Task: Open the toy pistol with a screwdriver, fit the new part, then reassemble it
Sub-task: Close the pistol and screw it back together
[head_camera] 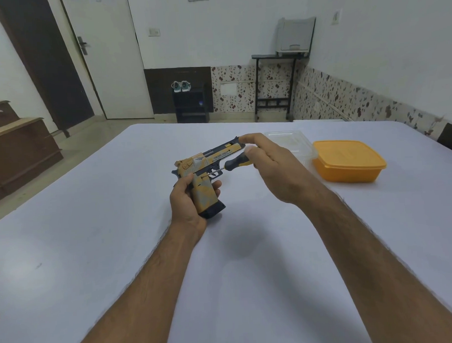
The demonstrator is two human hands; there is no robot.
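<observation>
Near the middle of the frame my left hand point(186, 199) wraps the grip of the toy pistol point(206, 169), fingers closed around it from behind, with the thumb lying along the near side. The pistol is held up above the white worktop point(91, 203), muzzle pointing toward the upper right of the frame. My right hand point(267, 167) pinches the black-and-yellow handle of the screwdriver point(235, 164) between thumb and fingers, while the forefinger reaches over to touch the muzzle end. The thin shaft runs left, and its tip meets the pistol's side just behind the trigger guard. At the right of the frame an orange lidded box point(348, 160) sits on the worktop, with a clear plastic container point(288, 142) just behind it.
</observation>
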